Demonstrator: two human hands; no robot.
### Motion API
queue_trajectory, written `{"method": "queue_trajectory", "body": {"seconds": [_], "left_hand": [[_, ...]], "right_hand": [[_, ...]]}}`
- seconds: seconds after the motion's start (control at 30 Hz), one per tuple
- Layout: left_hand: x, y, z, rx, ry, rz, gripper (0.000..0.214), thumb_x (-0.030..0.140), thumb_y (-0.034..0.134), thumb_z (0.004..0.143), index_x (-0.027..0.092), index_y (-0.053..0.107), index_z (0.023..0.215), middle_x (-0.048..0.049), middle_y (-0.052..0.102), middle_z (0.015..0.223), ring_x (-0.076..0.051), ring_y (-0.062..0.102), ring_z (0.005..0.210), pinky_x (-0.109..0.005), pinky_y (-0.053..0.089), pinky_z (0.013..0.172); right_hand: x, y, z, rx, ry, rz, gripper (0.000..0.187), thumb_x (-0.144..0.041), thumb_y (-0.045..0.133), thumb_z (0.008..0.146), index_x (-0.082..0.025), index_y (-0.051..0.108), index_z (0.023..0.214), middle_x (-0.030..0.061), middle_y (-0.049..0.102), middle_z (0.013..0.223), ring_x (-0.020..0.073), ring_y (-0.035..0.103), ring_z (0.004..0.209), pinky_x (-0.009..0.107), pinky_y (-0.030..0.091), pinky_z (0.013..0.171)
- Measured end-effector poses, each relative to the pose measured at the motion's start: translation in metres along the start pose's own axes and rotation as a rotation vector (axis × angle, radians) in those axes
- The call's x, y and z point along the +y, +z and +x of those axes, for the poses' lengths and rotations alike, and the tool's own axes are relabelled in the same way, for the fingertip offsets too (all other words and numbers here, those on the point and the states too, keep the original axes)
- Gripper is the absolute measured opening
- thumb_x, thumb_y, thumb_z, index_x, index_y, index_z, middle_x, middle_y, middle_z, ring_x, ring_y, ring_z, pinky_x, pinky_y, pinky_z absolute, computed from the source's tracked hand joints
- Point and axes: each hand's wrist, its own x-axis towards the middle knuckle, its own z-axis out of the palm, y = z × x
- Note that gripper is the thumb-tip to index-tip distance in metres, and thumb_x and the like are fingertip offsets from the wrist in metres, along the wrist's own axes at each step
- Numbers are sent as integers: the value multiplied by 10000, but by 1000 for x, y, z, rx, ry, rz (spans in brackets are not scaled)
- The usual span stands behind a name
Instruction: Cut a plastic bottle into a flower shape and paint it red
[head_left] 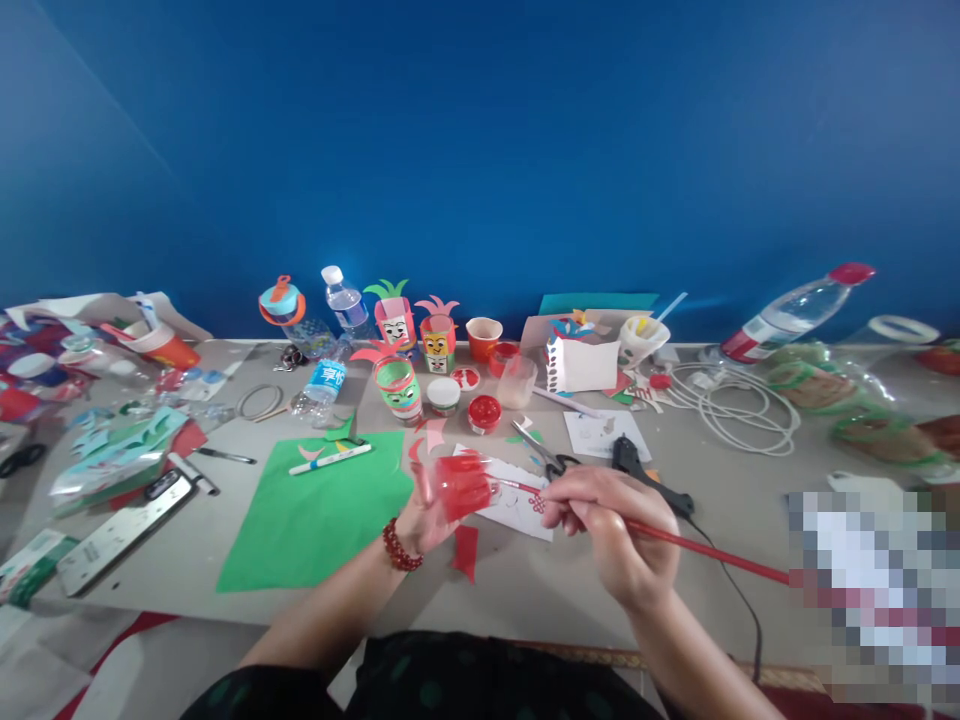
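Note:
My left hand [429,522], with a red bead bracelet at the wrist, is closed around a clear plastic cup [463,484] streaked with red paint. The cup lies tilted on its side, and its far end faces right. In my right hand [619,530] is a long red paintbrush [720,558], gripped near the bristles. The brush tip touches or nearly touches the cup's right end; I cannot tell which. Beyond the hands stands an open jar of red paint [485,412]. A drawing on white paper [525,525] and a red paper scrap [465,553] lie below the cup.
Green paper [300,540] with a marker [330,459] lies left. Scissors [551,462] and a black glue gun [651,475], its cord trailing forward, lie near my right hand. Decorated paper cups [437,343], a water bottle [322,385] and a white cable [739,405] are behind.

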Motion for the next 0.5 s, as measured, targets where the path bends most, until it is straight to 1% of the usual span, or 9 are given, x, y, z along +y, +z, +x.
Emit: {"method": "queue_trajectory", "body": {"seconds": [0.17,0.27,0.37,0.5], "left_hand": [[1,1,-1,10,-2,10,877,848,500,721,134,719,1181,-160,756,1104,-323,703,1040,-490,439,1046],[0,2,-1,15,2,28,877,848,533,696,137,723,1173,-167,763,1083,-328,708,1028,-484,452,1033],[0,1,-2,8,2,43,844,840,549,701,160,726,1168,-161,767,1073,-325,710,1027,-462,466,1019],[0,0,-1,25,27,26,829,821,512,758,138,711,1185,-174,747,1132,-324,696,1064,-463,448,1041]], "right_hand": [[-2,0,-1,-49,0,-31,314,-88,435,860,-196,718,778,4,659,575,129,594,490,247,467,464],[-2,-2,-3,-12,20,-33,317,-72,434,855,-195,722,808,-5,669,575,122,605,466,235,478,452],[-3,-1,-2,31,24,-48,312,-62,451,850,-195,733,863,-14,692,593,113,622,455,223,499,461],[-5,2,-1,25,58,-92,282,-83,472,851,-191,730,813,-10,692,587,119,642,472,220,503,453]]}}
